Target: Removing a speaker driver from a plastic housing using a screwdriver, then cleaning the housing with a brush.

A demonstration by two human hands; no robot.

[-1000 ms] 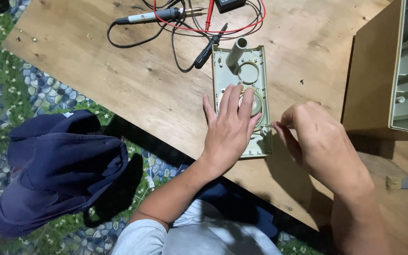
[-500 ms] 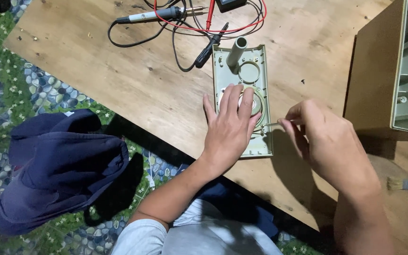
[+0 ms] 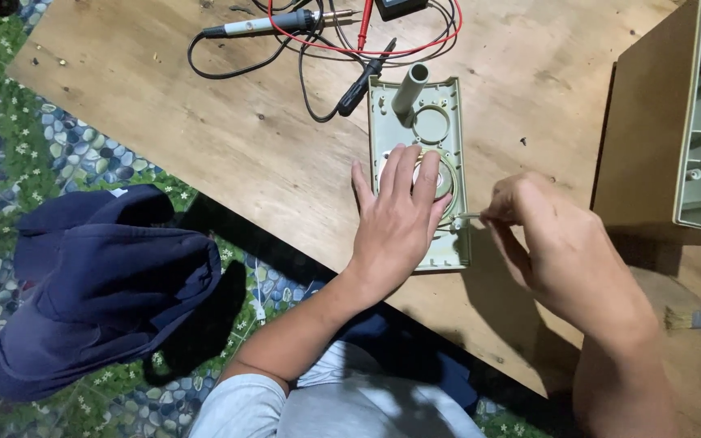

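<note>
**benchrat:** Looking down at the pale green plastic panel [image 3: 420,166] lying flat on the wooden counter [image 3: 204,130], its long axis running away from the person toward the far edge. A short grey tube [image 3: 408,88] stands up near its far end. The left hand [image 3: 399,219] is spread flat over the near half, fingers covering the round speaker-like part [image 3: 441,180], so that grip is wide and pressing, not holding anything.

**solderjoe:** And the right one?

**benchrat:** The right hand [image 3: 557,243] sits just beside the panel's right edge, fingertips pinched narrow on a thin light-coloured stick [image 3: 467,216], a small tool or swab, can't tell which. Its tip points left, across the panel's long axis, touching or nearly touching the edge close to the left fingertips.

**solderjoe:** Much room around it?

**benchrat:** Tight on the near side: the panel's near end lies close to the counter's slanted edge. A wooden box [image 3: 642,130] stands near on the right. Probe leads [image 3: 367,73] and a soldering iron [image 3: 269,24] lie beyond the far end. Left of the panel the wood has more space. A blue cloth [image 3: 99,284] is heaped on the floor.
</note>
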